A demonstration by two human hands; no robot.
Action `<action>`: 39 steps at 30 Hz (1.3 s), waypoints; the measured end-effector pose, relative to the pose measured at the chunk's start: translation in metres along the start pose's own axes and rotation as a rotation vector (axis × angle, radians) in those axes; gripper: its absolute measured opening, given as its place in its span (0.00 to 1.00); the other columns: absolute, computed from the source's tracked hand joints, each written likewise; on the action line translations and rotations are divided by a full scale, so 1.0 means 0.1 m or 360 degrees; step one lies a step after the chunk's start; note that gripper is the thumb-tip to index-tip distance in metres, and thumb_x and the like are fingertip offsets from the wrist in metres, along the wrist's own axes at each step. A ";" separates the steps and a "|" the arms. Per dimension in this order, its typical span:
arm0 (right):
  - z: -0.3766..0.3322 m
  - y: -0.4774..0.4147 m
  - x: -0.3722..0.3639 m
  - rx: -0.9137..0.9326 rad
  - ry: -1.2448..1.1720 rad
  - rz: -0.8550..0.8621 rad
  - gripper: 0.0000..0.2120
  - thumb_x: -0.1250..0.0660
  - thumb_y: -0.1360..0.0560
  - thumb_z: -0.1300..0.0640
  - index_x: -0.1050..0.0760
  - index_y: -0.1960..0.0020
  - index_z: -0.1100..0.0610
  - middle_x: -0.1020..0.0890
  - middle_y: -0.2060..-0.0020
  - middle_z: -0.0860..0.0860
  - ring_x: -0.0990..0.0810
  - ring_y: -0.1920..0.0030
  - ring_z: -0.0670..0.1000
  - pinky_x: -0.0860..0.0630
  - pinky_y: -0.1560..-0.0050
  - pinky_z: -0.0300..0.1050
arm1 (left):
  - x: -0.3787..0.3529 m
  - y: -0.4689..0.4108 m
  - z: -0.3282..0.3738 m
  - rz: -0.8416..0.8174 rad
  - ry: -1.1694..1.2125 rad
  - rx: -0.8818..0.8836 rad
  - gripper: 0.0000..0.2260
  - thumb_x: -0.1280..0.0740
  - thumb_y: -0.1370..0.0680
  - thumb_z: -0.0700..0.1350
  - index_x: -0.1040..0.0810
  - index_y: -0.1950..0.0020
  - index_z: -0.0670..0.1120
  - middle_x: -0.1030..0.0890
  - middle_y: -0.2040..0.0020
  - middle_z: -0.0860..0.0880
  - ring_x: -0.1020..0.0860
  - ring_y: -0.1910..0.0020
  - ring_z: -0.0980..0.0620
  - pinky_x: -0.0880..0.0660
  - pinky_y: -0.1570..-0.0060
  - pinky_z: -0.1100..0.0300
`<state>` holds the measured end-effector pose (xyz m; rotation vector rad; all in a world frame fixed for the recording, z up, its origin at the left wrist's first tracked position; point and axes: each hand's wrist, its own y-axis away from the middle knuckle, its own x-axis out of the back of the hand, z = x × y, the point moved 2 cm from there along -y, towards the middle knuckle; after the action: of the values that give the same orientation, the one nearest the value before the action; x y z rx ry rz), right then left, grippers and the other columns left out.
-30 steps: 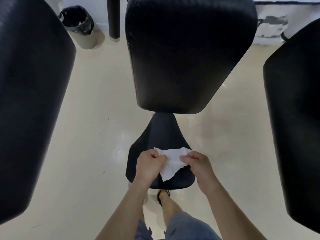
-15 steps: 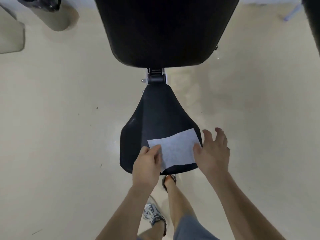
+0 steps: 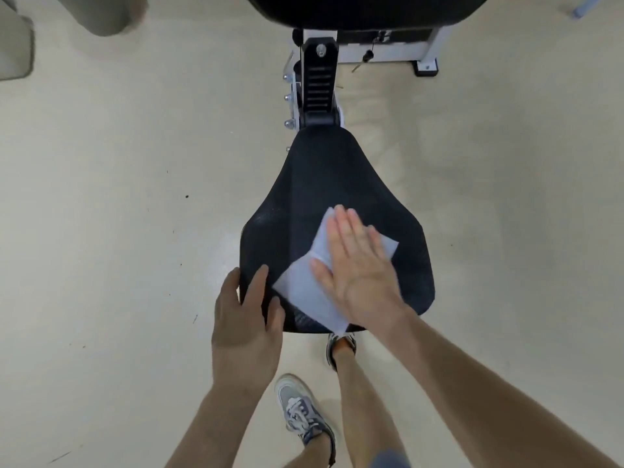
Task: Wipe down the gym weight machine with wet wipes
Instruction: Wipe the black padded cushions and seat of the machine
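Nearest, below both wrists, a grey shoe (image 3: 304,410) stands on the pale floor (image 3: 118,231), and a second shoe (image 3: 341,346) is tucked just under the near edge of the seat (image 3: 337,177). Standing this close probably lets both arms reach the pad without stretching.

The left hand (image 3: 246,319) holds nothing. Its fingers are spread and relaxed, and their tips lie on the seat's near left corner, most likely to steady the pad and the body against the push of wiping.

Just to its right, the right hand (image 3: 358,275) lies wide and flat, palm down, fingers straight and close together, pressing the wet wipe (image 3: 304,292) onto the seat. The hand is blurred, which suggests a stroke under way.

The wipe is opened out as a single sheet. Most of it shows on the thumb side of the hand, with one corner past the fingertips and another hanging over the near edge. A flat sheet under a flat palm gives the widest contact.

Beyond the fingertips the seat narrows, and I judge that part still needs wiping. Farther off rise the notched black post (image 3: 319,92), the white frame (image 3: 388,52) and the back pad (image 3: 364,8), none within reach of either hand yet
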<state>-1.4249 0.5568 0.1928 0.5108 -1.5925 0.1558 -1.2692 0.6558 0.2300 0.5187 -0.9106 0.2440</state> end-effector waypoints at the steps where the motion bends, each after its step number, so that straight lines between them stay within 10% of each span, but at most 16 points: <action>1: 0.30 0.07 0.02 -0.0153 0.0042 0.0049 0.33 0.57 0.18 0.41 0.42 0.23 0.64 0.38 0.24 0.60 0.39 0.24 0.58 0.39 0.26 0.58 | -0.02 0.01 0.02 0.0004 0.0057 0.0033 0.21 0.39 0.19 0.46 0.33 0.26 0.54 0.36 0.27 0.50 0.35 0.29 0.50 0.32 0.35 0.54; 4: 0.37 0.21 0.05 -0.0424 0.0050 0.0127 0.31 0.54 0.20 0.48 0.38 0.25 0.66 0.35 0.26 0.62 0.35 0.26 0.60 0.36 0.29 0.59 | 0.00 -0.07 0.02 0.0045 0.0751 0.0412 0.18 0.41 0.18 0.45 0.31 0.28 0.56 0.31 0.29 0.56 0.33 0.30 0.56 0.35 0.31 0.58; 10: -1.13 -0.20 0.01 0.0549 -0.0144 -0.0050 0.35 0.59 0.22 0.41 0.45 0.21 0.60 0.45 0.21 0.56 0.48 0.21 0.54 0.49 0.23 0.54 | 0.16 -0.19 -0.09 0.0146 0.1501 0.0880 0.15 0.42 0.17 0.44 0.25 0.33 0.53 0.22 0.39 0.61 0.25 0.39 0.61 0.28 0.40 0.61; 14: -0.37 -0.92 0.10 0.0139 0.0049 0.0046 0.33 0.42 0.20 0.43 0.42 0.23 0.61 0.36 0.24 0.56 0.35 0.27 0.56 0.36 0.29 0.50 | 0.15 -0.26 -0.16 0.0143 0.1212 0.0701 0.20 0.41 0.18 0.44 0.32 0.28 0.61 0.26 0.36 0.62 0.28 0.36 0.59 0.34 0.32 0.57; 18: 0.06 -0.16 0.19 0.0106 0.0093 0.0101 0.31 0.56 0.17 0.45 0.46 0.22 0.64 0.41 0.23 0.60 0.41 0.23 0.58 0.41 0.25 0.56 | 0.08 -0.30 0.06 0.0099 0.0961 0.0455 0.18 0.40 0.20 0.38 0.23 0.34 0.54 0.26 0.42 0.69 0.27 0.37 0.61 0.34 0.42 0.71; 23: -0.70 -0.31 0.11 0.0666 -0.0057 -0.0108 0.32 0.52 0.20 0.42 0.44 0.21 0.59 0.42 0.22 0.53 0.44 0.22 0.52 0.45 0.24 0.54 | 0.08 -0.38 0.11 0.0195 0.1044 0.0685 0.16 0.43 0.18 0.43 0.23 0.35 0.58 0.22 0.37 0.62 0.25 0.38 0.60 0.30 0.34 0.56; 27: 0.07 -1.51 0.25 0.0164 -0.0059 -0.0265 0.32 0.57 0.18 0.42 0.56 0.20 0.57 0.53 0.20 0.52 0.56 0.21 0.50 0.54 0.23 0.52 | 0.03 -0.57 0.35 0.0034 0.0685 0.0579 0.19 0.47 0.17 0.49 0.36 0.27 0.61 0.30 0.35 0.63 0.29 0.41 0.60 0.32 0.47 0.65; 30: 0.30 -1.28 0.19 -0.0205 -0.0042 -0.0063 0.33 0.60 0.19 0.43 0.50 0.21 0.62 0.47 0.21 0.58 0.47 0.21 0.56 0.45 0.24 0.56 | -0.14 -0.66 0.40 0.0008 0.0197 0.0485 0.23 0.50 0.19 0.56 0.49 0.24 0.62 0.35 0.29 0.50 0.30 0.36 0.49 0.30 0.43 0.52; 39: 0.09 -1.80 0.29 0.0103 -0.0016 -0.0248 0.33 0.60 0.19 0.40 0.59 0.20 0.57 0.57 0.20 0.53 0.59 0.21 0.52 0.58 0.23 0.54 | -0.31 -0.66 0.39 0.0156 -0.0185 0.0426 0.26 0.47 0.21 0.55 0.45 0.22 0.57 0.31 0.32 0.42 0.27 0.37 0.42 0.25 0.47 0.47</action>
<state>-1.3595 0.3868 0.1828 0.6845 -1.5546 0.0870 -1.2874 0.5798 0.2031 0.7421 -1.0242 0.4322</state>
